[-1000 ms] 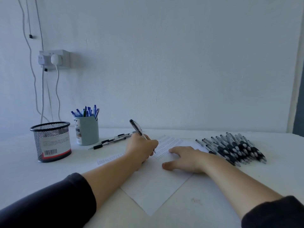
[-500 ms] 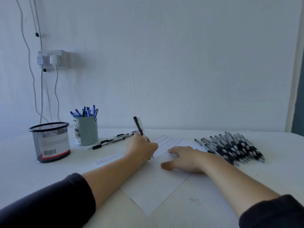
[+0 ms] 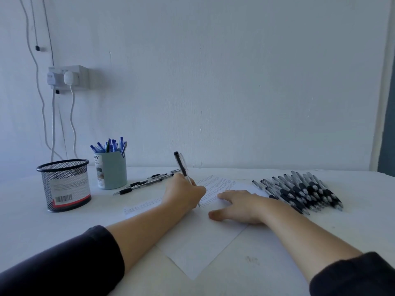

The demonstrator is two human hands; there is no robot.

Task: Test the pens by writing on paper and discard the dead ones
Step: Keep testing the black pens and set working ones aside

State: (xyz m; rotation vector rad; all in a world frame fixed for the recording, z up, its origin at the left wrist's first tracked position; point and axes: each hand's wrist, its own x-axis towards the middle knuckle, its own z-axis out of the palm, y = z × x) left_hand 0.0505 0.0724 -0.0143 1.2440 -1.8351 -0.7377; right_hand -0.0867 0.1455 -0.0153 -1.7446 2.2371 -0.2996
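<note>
My left hand [image 3: 183, 194] is gripping a pen [image 3: 185, 174] with its tip on the paper [image 3: 203, 248], right hand [image 3: 239, 205] flat holding the sheet down, rows of scribbles done, but a big pile of pens [image 3: 299, 192] looks left.

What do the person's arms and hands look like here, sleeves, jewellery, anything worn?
Both arms wear dark, near-black sleeves pushed up toward the elbows, leaving the forearms bare. The left hand and right hand are bare: no gloves, rings, watch or bracelet visible. No markings show on the sleeves.
</note>
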